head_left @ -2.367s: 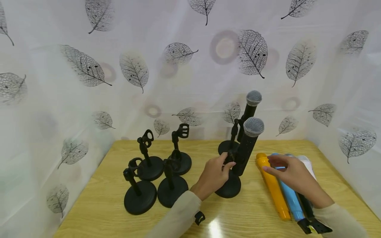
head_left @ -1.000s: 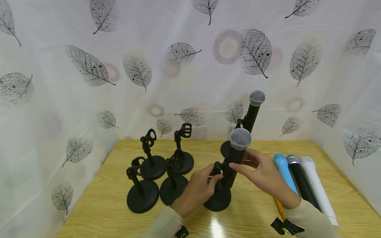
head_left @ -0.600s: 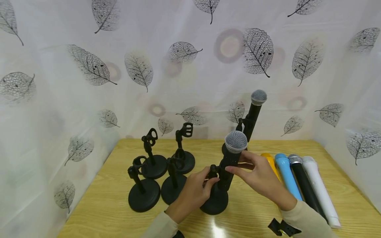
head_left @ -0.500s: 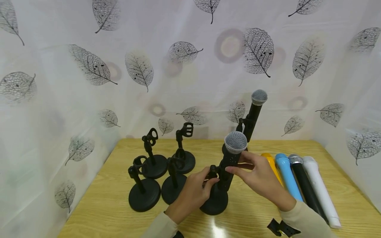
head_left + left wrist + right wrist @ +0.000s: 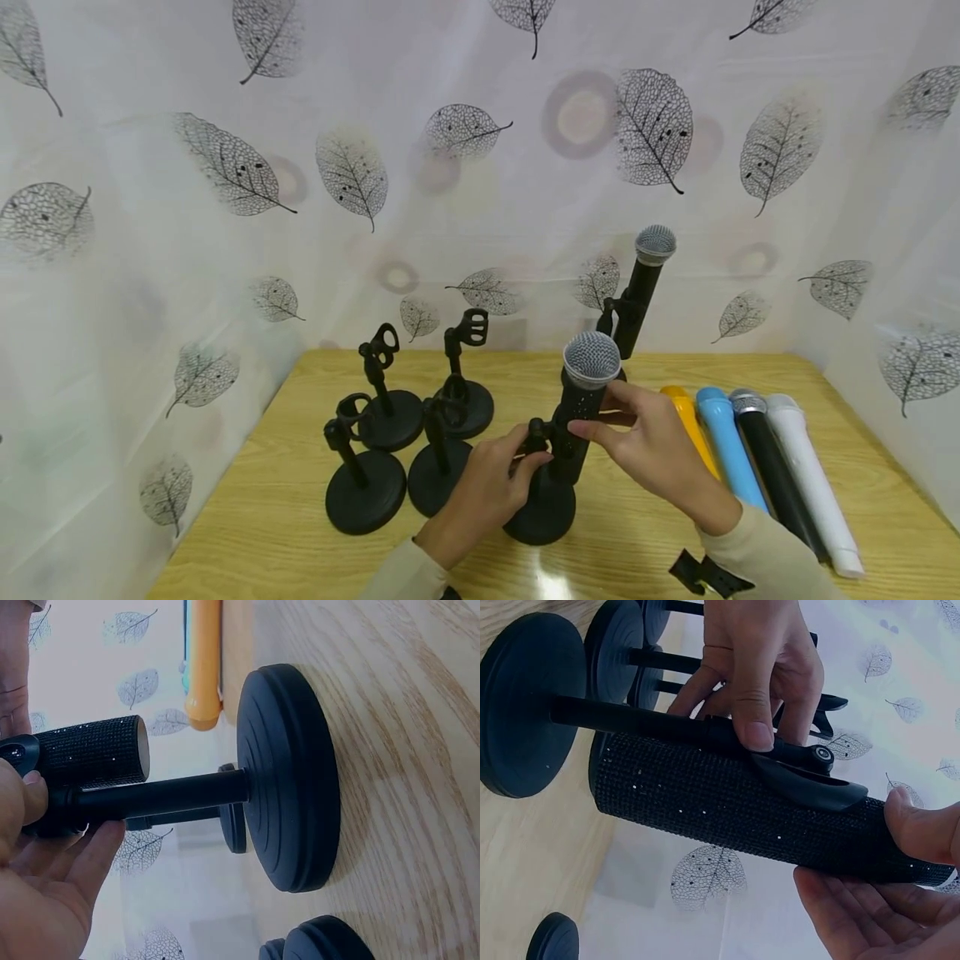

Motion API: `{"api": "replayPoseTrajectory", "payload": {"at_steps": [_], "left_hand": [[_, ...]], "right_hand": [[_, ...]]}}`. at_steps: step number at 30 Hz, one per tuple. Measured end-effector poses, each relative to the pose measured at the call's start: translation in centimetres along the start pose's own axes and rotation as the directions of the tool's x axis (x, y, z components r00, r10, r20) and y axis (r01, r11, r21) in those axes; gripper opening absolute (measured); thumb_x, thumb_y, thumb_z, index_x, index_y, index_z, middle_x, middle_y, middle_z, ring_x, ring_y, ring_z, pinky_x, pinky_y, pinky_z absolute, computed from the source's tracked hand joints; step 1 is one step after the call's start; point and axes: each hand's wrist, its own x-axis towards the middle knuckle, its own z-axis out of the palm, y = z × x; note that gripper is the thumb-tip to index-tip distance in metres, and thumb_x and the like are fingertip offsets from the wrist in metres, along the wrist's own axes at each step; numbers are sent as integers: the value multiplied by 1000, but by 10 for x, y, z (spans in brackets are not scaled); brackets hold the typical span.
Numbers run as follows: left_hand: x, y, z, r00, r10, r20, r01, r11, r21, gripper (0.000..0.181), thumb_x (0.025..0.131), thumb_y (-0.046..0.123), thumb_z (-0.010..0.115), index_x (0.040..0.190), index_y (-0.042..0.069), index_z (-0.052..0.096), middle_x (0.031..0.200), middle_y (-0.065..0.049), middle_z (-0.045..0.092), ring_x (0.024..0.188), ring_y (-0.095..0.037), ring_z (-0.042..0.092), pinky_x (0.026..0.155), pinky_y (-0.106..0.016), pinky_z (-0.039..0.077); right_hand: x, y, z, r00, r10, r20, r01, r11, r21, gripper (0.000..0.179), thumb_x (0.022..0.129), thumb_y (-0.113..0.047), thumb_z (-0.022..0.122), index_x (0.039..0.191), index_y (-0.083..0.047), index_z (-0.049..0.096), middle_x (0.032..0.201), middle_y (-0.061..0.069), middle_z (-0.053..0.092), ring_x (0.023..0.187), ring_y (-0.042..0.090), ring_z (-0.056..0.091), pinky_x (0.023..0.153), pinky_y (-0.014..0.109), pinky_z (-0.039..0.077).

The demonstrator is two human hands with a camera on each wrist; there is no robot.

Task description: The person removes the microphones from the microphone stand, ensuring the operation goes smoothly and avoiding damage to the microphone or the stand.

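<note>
A black, sparkly microphone (image 5: pixel 581 404) with a silver mesh head leans in the clip of a black desk microphone stand (image 5: pixel 542 515). My left hand (image 5: pixel 486 479) grips the top of the stand's post, thumb on the near side, just below the clip. On the microphone's upper body, my right hand (image 5: pixel 654 442) pinches with thumb and fingers. The right wrist view shows the ring clip (image 5: pixel 817 787) around the microphone's body. In the left wrist view the round base (image 5: pixel 289 780) stands on the wooden table, and the microphone's lower end juts beside the post.
Behind it, another stand holds a black microphone (image 5: pixel 637 296). Several stands with bare clips, including one at the near left (image 5: pixel 365 492), stand on the left. Orange (image 5: pixel 690 425), blue (image 5: pixel 731 450), black (image 5: pixel 780 475) and white (image 5: pixel 813 483) microphones lie at right. A leaf-print curtain (image 5: pixel 450 208) hangs behind.
My right hand has left the orange microphone's side and taken hold of the black one. The held stand and microphone have shifted nearer and leftward. Over the last half second they barely move.
</note>
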Motion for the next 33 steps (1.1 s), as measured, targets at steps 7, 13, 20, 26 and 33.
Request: {"api": "replayPoseTrajectory", "payload": {"at_steps": [7, 13, 20, 26, 33], "left_hand": [[0, 1, 0, 1000, 13, -5, -13, 1000, 14, 22, 102, 20, 62, 117, 3, 64, 111, -12, 74, 102, -12, 69, 80, -17, 56], [0, 1, 0, 1000, 4, -6, -3, 1000, 15, 23, 102, 21, 62, 116, 4, 64, 110, -10, 74, 101, -12, 69, 80, -18, 57], [0, 1, -1, 1000, -10, 5, 10, 1000, 0, 23, 102, 21, 61, 119, 5, 64, 113, -10, 74, 104, -12, 69, 82, -19, 56], [0, 2, 0, 1000, -22, 9, 22, 1000, -3, 22, 102, 22, 61, 119, 8, 64, 114, -8, 74, 106, -12, 68, 84, -19, 56], [0, 2, -1, 1000, -19, 9, 19, 1000, -2, 21, 102, 20, 61, 118, 6, 64, 114, -12, 74, 106, -12, 68, 84, -19, 55]], "right_hand": [[2, -5, -5, 1000, -13, 5, 13, 1000, -2, 28, 84, -10, 84, 109, -3, 72, 92, 0, 73, 84, 14, 72, 77, 29, 61], [5, -8, -8, 1000, -18, 15, 18, 1000, -1, 25, 86, -12, 83, 107, -5, 72, 90, -2, 73, 84, 13, 73, 77, 29, 60], [9, -14, -14, 999, -43, 2, 43, 999, -4, 28, 86, -11, 83, 111, -4, 72, 91, -2, 74, 85, 13, 73, 77, 29, 60], [11, -20, -19, 1000, -22, -6, 22, 999, -33, 24, 85, -12, 83, 106, -5, 73, 88, -1, 74, 84, 15, 73, 77, 29, 60], [14, -26, -25, 1000, -9, -3, 9, 999, -42, 24, 86, -13, 83, 106, -4, 72, 89, 1, 73, 85, 16, 73, 78, 33, 61]]}}
